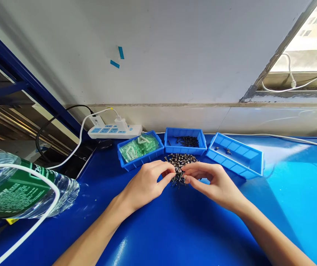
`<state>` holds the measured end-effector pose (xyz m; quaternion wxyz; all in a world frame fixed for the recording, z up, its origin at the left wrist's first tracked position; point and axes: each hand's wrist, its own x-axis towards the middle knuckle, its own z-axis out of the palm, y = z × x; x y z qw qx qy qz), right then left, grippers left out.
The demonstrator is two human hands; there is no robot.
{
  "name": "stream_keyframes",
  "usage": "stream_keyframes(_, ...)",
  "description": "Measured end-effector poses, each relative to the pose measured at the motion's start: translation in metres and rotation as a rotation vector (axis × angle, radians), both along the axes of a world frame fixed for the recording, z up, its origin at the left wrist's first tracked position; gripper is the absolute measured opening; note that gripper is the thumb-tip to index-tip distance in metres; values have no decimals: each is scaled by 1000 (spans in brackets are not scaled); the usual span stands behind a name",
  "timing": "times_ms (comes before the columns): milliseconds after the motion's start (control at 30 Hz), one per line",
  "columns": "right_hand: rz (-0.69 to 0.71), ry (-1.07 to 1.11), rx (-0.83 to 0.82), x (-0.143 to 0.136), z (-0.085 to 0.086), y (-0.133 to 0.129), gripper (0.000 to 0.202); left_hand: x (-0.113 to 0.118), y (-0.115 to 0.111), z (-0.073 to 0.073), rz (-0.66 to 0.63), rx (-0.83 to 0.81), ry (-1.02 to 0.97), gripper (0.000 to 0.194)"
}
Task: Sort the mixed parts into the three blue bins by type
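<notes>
Before a pale grey wall [175, 55], on our glossy blue bench [147, 236], our left hand [146, 181] and right hand [217, 181] meet over a heap of small dark metal screws [181, 159] near three rectangular blue plastic bins [185, 150], each grip narrow, its hold on any screw something we cannot tell.

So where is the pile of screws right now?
In the head view, the pile of screws lies slightly right of centre on the blue table, just in front of the middle blue bin, with the left hand and right hand at it.
</notes>
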<state>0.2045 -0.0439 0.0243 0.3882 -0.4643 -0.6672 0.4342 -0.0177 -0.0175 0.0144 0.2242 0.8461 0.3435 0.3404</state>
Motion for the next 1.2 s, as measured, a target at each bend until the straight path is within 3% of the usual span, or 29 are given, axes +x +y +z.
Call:
stream_keyframes(167,30,232,-237,-7,-12,1,32,2,-2,-1,0,-4,-32,12)
stream_keyframes(367,-1,366,-323,-4,-18,3,34,4,-2,-2,-3,-30,-83,11)
stream_keyframes(633,21,325,-294,-2,-14,3,30,3,-3,4,-54,-235,-160,5)
stream_keyframes(733,-41,331,-263,-3,-13,6,30,-3,2,8,-25,-168,-103,5)
stream_keyframes(833,-207,379,-179,-3,-9,11,31,-11,9,6,-1,-28,48,11)
stream_keyframes(933,-316,433,-124,-3,-6,14,45,-15,14,0,-63,31,184,12)
stream_keyframes(1033,-322,405,-130,-1,-5,14,52,-14,15,-7,-113,33,252,13)
stream_keyframes(1200,-281,316,-95,1,1,11,42,-11,16,-7,-142,-16,285,12)
